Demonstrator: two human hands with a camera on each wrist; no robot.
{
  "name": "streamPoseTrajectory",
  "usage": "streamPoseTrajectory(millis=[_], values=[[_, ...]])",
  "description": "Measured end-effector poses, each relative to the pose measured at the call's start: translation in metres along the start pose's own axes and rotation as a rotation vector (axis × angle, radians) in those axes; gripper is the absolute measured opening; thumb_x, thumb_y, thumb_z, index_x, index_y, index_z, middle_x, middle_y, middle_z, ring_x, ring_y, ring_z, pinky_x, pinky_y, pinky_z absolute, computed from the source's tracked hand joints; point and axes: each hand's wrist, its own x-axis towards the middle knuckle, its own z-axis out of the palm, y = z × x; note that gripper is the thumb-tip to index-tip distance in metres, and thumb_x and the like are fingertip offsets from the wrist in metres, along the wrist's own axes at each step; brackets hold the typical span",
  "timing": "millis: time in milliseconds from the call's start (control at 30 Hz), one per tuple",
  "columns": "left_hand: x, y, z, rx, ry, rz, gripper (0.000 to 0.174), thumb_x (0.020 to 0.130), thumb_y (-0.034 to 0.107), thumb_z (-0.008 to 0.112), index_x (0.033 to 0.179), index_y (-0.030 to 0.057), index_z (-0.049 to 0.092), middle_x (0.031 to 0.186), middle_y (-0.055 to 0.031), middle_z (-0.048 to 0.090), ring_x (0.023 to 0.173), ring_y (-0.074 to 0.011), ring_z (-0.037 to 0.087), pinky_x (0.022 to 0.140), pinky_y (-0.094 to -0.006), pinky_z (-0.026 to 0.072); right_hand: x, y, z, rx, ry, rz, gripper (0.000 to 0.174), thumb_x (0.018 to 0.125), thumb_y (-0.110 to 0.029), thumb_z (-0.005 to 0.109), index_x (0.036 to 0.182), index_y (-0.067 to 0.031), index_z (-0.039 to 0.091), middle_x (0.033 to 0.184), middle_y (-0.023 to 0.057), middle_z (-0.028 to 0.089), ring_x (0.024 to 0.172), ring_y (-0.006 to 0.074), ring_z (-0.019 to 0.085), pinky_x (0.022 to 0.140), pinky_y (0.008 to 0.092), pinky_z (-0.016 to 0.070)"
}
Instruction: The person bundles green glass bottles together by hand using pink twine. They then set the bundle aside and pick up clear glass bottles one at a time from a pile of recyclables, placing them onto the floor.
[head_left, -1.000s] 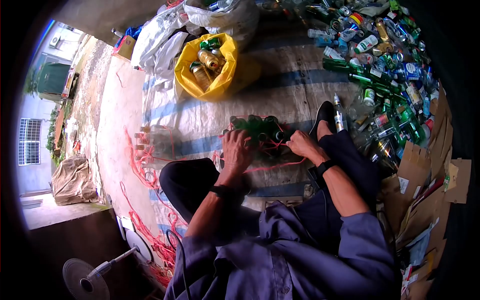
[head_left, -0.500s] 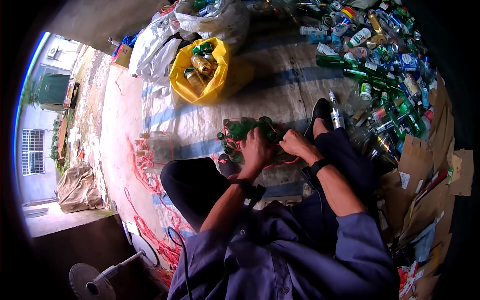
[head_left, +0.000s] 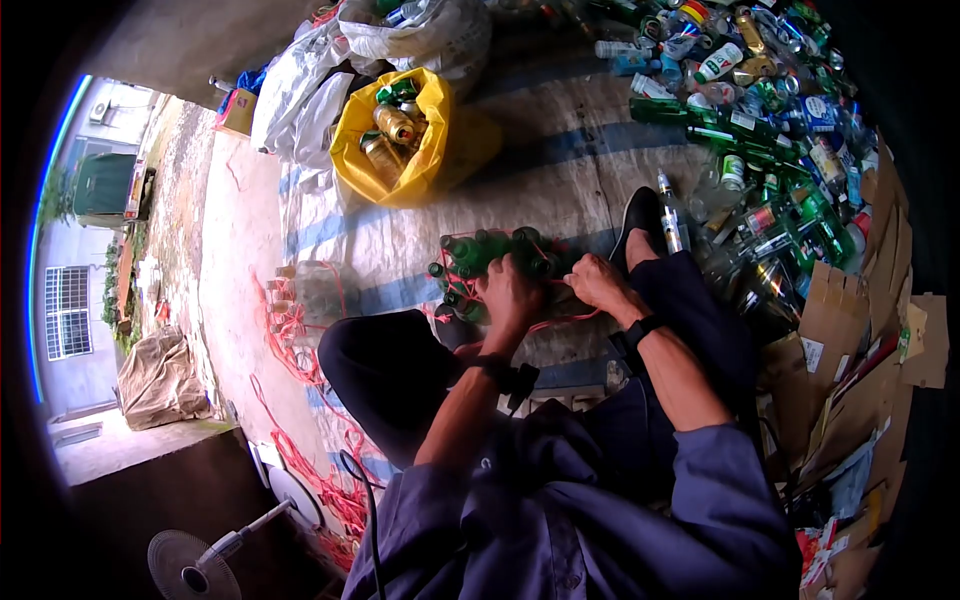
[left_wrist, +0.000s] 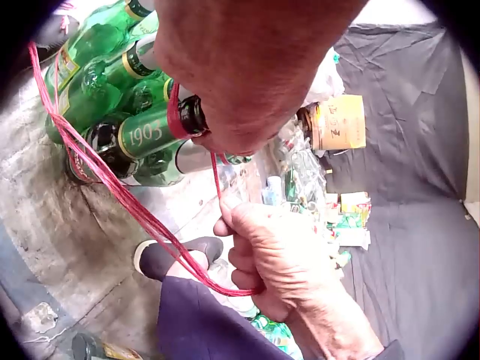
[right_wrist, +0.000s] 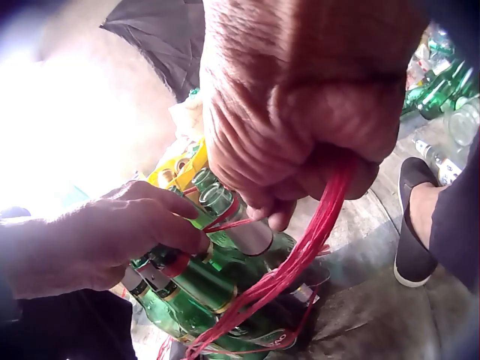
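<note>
A cluster of green glass bottles stands upright on the sheet between the person's legs, bound with red plastic twine. The left hand is over the near side of the cluster, its fingers curled at the neck of a green bottle marked 1903, which has a twine loop round it. At the right of the cluster, the right hand grips the twine. Its thumb and finger pinch a thin, taut strand leading to the left hand, while a thicker hank trails from the fist.
A second tied bundle of clear bottles stands left, near loose red twine. Ahead are a yellow bag of cans and white sacks. Bottles and cans pile up at right, above cardboard. A fan is lower left.
The left hand has moved right across the cluster, uncovering bottles on its left side. The right hand stays by the cluster's right side with the twine. The head view has shifted slightly.
</note>
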Motion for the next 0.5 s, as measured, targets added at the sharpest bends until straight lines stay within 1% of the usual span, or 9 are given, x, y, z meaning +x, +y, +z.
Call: streamPoseTrajectory(millis=[33, 100, 133, 200, 267, 333, 367, 433, 500], values=[[0.001, 0.000, -0.001, -0.001, 0.000, -0.001, 0.044, 0.079, 0.024, 0.062, 0.117, 0.0036, 0.056, 0.120, -0.0224, 0.059, 0.110, -0.0394, 0.057, 0.094, -0.0570, 0.0347, -0.002, -0.002, -0.003, 0.019, 0.052, -0.023, 0.035, 0.086, -0.028, 0.063, 0.076, 0.0047, 0.070, 0.077, 0.0259, 0.065, 0.081, 0.0436, 0.065, 0.077, 0.0479, 0.0525], [0.001, 0.000, -0.001, -0.008, -0.062, -0.055, 0.051, 0.079, 0.026, 0.065, 0.123, 0.0028, 0.055, 0.124, -0.0227, 0.058, 0.116, -0.0368, 0.056, 0.098, -0.0558, 0.0313, 0.000, -0.001, -0.003, 0.013, 0.035, -0.007, 0.035, 0.086, -0.028, 0.062, 0.075, 0.0046, 0.069, 0.076, 0.0258, 0.065, 0.081, 0.0434, 0.065, 0.077, 0.0478, 0.0525], [0.000, 0.001, -0.001, -0.011, -0.063, -0.057, 0.051, 0.079, 0.026, 0.065, 0.123, 0.0028, 0.055, 0.124, -0.0227, 0.058, 0.116, -0.0368, 0.056, 0.098, -0.0558, 0.0313, 0.000, -0.001, -0.002, 0.008, 0.021, 0.008, 0.035, 0.086, -0.028, 0.062, 0.075, 0.0045, 0.069, 0.076, 0.0257, 0.065, 0.080, 0.0433, 0.065, 0.077, 0.0477, 0.0525], [0.001, 0.001, 0.000, -0.010, -0.008, -0.030, 0.043, 0.078, 0.022, 0.061, 0.116, 0.0038, 0.056, 0.121, -0.0226, 0.059, 0.111, -0.0381, 0.058, 0.096, -0.0575, 0.0317, -0.001, 0.000, -0.004, -0.011, 0.023, -0.006, 0.035, 0.086, -0.027, 0.062, 0.075, 0.0047, 0.069, 0.076, 0.0258, 0.065, 0.079, 0.0435, 0.065, 0.077, 0.0477, 0.0525], [0.000, -0.001, 0.001, -0.016, 0.013, -0.014, 0.042, 0.078, 0.022, 0.061, 0.116, 0.0039, 0.057, 0.121, -0.0223, 0.059, 0.111, -0.0377, 0.058, 0.096, -0.0574, 0.0318, -0.002, -0.003, -0.005, -0.028, 0.025, -0.021, 0.035, 0.086, -0.027, 0.062, 0.075, 0.0049, 0.069, 0.076, 0.0259, 0.065, 0.079, 0.0438, 0.065, 0.076, 0.0477, 0.0526], [0.000, -0.001, 0.002, -0.028, 0.033, 0.004, 0.041, 0.078, 0.022, 0.061, 0.115, 0.0040, 0.057, 0.120, -0.0220, 0.060, 0.111, -0.0373, 0.058, 0.096, -0.0572, 0.0319, -0.003, -0.009, -0.014, -0.087, 0.029, -0.090, 0.034, 0.086, -0.026, 0.063, 0.069, 0.0035, 0.067, 0.074, 0.0245, 0.065, 0.077, 0.0429, 0.065, 0.075, 0.0483, 0.0521], [0.001, -0.001, 0.003, -0.024, 0.025, -0.012, 0.040, 0.078, 0.021, 0.061, 0.114, 0.0042, 0.058, 0.119, -0.0216, 0.060, 0.110, -0.0372, 0.058, 0.095, -0.0570, 0.0323, -0.003, -0.012, -0.020, -0.092, 0.029, -0.091, 0.034, 0.086, -0.026, 0.063, 0.069, 0.0035, 0.067, 0.074, 0.0245, 0.065, 0.077, 0.0429, 0.065, 0.075, 0.0483, 0.0521], [0.001, -0.003, 0.005, -0.023, 0.019, -0.031, 0.039, 0.078, 0.021, 0.060, 0.114, 0.0043, 0.058, 0.117, -0.0212, 0.061, 0.110, -0.0370, 0.059, 0.095, -0.0567, 0.0326, -0.005, -0.020, -0.031, -0.119, -0.039, -0.162, 0.029, 0.087, -0.023, 0.062, 0.072, -0.0003, 0.070, 0.079, 0.0210, 0.068, 0.078, 0.0388, 0.067, 0.075, 0.0470, 0.0537], [0.001, -0.005, 0.007, -0.015, 0.034, -0.008, 0.037, 0.078, 0.019, 0.059, 0.112, 0.0044, 0.059, 0.116, -0.0209, 0.061, 0.109, -0.0366, 0.059, 0.094, -0.0559, 0.0337, -0.007, -0.030, -0.037, -0.100, -0.031, -0.145, 0.027, 0.086, -0.022, 0.063, 0.072, -0.0001, 0.069, 0.078, 0.0210, 0.068, 0.077, 0.0392, 0.066, 0.072, 0.0476, 0.0537]])
